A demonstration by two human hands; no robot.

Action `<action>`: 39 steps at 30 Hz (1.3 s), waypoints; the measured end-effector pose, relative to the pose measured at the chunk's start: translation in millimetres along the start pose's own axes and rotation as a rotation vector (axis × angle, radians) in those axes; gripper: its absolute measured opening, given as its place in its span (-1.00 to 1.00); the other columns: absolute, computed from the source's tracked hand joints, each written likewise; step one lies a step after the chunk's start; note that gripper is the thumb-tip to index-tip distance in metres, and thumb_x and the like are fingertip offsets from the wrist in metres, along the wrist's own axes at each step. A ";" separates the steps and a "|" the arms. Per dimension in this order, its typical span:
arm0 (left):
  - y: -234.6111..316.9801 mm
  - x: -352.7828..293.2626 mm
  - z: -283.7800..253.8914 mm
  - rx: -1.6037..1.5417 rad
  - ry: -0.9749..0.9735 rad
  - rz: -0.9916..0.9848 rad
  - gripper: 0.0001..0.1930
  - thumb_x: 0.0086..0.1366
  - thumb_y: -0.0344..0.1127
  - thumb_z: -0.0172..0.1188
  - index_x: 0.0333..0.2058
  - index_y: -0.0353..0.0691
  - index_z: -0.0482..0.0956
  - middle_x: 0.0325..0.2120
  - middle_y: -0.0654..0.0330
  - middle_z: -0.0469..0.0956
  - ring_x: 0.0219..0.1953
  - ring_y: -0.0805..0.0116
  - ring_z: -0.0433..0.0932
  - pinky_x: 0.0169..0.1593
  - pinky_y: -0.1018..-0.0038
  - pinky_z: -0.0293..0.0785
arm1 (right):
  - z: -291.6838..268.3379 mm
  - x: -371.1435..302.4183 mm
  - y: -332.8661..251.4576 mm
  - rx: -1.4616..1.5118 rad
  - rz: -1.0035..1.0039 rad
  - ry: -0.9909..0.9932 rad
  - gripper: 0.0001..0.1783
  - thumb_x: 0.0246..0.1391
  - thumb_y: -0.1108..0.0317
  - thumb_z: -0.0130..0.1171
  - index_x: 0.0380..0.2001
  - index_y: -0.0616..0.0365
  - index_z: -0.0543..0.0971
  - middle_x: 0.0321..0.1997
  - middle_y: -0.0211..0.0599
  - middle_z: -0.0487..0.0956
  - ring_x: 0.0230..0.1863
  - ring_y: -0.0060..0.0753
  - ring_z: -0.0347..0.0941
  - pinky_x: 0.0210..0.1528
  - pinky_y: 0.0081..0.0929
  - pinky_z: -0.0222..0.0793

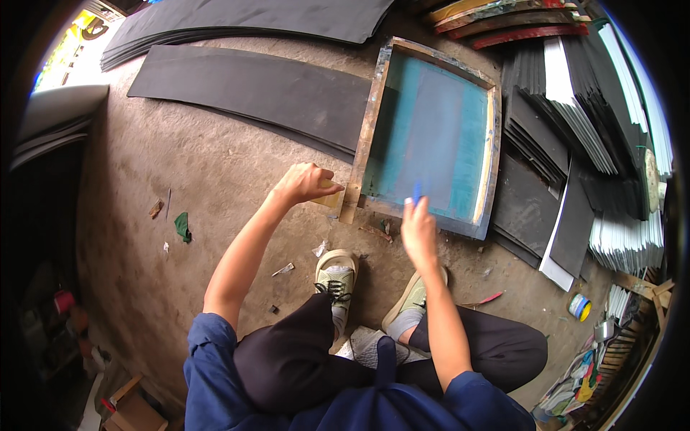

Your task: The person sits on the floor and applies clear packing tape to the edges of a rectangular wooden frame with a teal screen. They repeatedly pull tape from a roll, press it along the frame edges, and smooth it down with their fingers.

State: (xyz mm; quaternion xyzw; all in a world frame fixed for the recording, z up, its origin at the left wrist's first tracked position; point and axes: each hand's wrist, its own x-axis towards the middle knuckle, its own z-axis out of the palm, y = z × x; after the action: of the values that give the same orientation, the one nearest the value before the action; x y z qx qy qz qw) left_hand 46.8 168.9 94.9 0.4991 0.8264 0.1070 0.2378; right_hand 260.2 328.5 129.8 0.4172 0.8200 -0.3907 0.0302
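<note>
A wooden-framed printing screen (443, 136) with teal mesh and a greyish middle band lies ahead of me on the floor. At its near left corner, my left hand (307, 184) is closed on a flat yellowish piece (330, 195); the fingers partly cover it, and its kind is unclear. My right hand (419, 228) grips a slim blue tool (417, 191) over the near edge of the screen. Its tip and exact kind are too blurred to tell. A short wooden block (349, 204) juts from the frame beside my left hand.
Long black sheets (251, 86) lie stacked left of the screen, partly under it. More black and white sheets (568, 108) are piled at the right. A small yellow-and-blue tub (579, 307) and a red pointed tool (491, 297) lie at lower right. Scraps, including green cloth (182, 226), dot the concrete.
</note>
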 end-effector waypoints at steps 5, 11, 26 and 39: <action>1.1 2.7 1.7 -0.006 0.014 0.014 -0.50 0.14 0.20 0.07 -0.45 -0.19 0.61 -0.72 0.02 0.50 -0.58 0.07 0.53 -0.42 0.25 0.47 | 63.0 -25.1 -12.8 0.096 -0.079 -0.207 -0.56 0.27 0.24 -0.22 -0.09 0.52 0.25 -0.77 -0.10 0.45 -0.72 -0.19 0.45 -0.66 -0.30 0.37; -1.9 -0.3 3.1 -0.008 0.019 0.008 -0.50 0.14 0.20 0.07 -0.46 -0.19 0.60 -0.73 0.02 0.49 -0.57 0.06 0.54 -0.42 0.24 0.46 | 78.8 -24.0 -19.9 0.075 -0.075 -0.188 -0.55 0.25 0.25 -0.21 -0.10 0.57 0.25 -0.76 0.02 0.45 -0.68 -0.08 0.47 -0.57 -0.24 0.40; -1.1 -0.2 1.7 -0.020 0.019 0.016 -0.48 0.14 0.21 0.08 -0.43 -0.20 0.62 -0.73 0.04 0.51 -0.57 0.09 0.55 -0.39 0.27 0.49 | 77.0 -41.7 -31.5 0.020 -0.084 -0.175 -0.63 0.22 0.29 -0.21 -0.20 0.53 0.28 -0.59 0.31 0.47 -0.44 0.30 0.46 -0.42 -0.01 0.41; -0.3 0.0 -5.3 -0.148 -0.002 0.022 -0.48 0.18 0.16 0.06 -0.41 -0.28 0.63 -0.66 -0.05 0.54 -0.55 0.06 0.56 -0.36 0.28 0.50 | -1.6 12.8 40.5 -0.247 -0.112 0.190 -0.56 0.09 0.15 0.14 -0.22 0.30 0.27 -0.44 0.09 0.53 -0.39 0.12 0.50 -0.37 -0.13 0.39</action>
State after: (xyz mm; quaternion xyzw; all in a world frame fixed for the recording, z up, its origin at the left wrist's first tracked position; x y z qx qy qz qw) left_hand 43.9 169.0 99.4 0.4894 0.8104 0.1698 0.2736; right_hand 281.0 352.1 101.2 0.3988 0.8830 -0.2468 -0.0182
